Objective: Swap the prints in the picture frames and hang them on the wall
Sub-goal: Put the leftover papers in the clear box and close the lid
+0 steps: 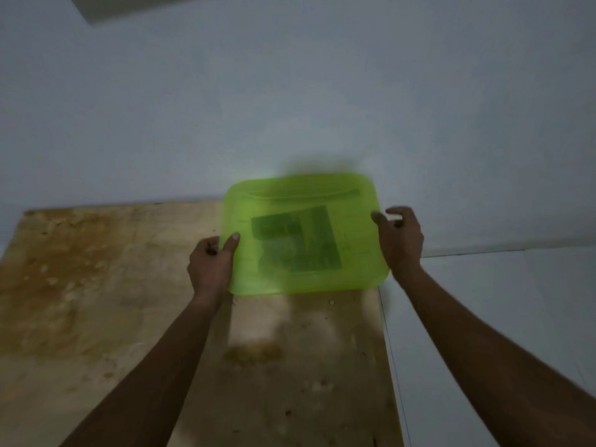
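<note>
A translucent green plastic lid or tray (354, 253) with rounded corners is held up over the far right part of a plywood board (113, 301). Dark rectangular shapes (296, 243), perhaps prints, show through its middle; the picture is blurred and I cannot tell what they are. My left hand (211, 266) grips its left edge, thumb on top and fingers curled beneath. My right hand (401, 240) holds the right edge with fingers curled round the rim. No picture frame shows.
The stained plywood board fills the lower left and runs to a pale wall (290, 108) behind. To the right of the board lies a pale floor or surface (500, 301). A light rectangular edge (129, 8) shows at the top left.
</note>
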Motion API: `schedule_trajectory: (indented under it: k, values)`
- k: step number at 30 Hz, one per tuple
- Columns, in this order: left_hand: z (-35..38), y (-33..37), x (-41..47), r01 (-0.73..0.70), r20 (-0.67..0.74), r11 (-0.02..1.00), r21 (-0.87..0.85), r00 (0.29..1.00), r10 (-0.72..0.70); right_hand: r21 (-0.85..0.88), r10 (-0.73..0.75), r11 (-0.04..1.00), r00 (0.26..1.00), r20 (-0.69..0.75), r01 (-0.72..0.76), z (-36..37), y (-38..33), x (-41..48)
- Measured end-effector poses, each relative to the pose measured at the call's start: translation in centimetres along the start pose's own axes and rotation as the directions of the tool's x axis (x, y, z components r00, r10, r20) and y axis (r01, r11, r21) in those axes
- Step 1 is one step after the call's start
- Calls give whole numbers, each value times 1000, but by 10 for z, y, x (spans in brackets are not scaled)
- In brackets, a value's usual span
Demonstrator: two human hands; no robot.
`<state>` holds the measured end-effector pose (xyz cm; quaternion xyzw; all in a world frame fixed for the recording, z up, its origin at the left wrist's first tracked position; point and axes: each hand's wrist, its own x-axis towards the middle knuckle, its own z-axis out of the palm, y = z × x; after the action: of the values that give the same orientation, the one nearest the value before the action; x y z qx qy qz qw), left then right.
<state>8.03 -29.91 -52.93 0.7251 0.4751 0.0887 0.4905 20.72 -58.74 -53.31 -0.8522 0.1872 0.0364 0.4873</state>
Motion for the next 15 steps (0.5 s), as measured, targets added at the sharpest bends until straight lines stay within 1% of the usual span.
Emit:
schedule_trajectory:
  k: [3, 7, 12, 15]
  values:
    - [-5, -3, -13, 19, -2, 998, -55, 1000, -19, 76, -11, 997, 998, -62, 16, -2, 21, -34]
    - [-1, -2, 2, 23, 23, 996, -85, 1000, -21, 153, -12, 988, 998, -55, 21, 1, 24, -34]
    - [3, -7, 6, 34, 2, 994, -109, 999, -34, 102, -28, 994, 999, -47, 32, 3, 24, -36]
    - [2, -5, 4, 42, -10, 996, -73, 999, -43, 73, -64, 995, 997, -52, 68, 7, 28, -38]
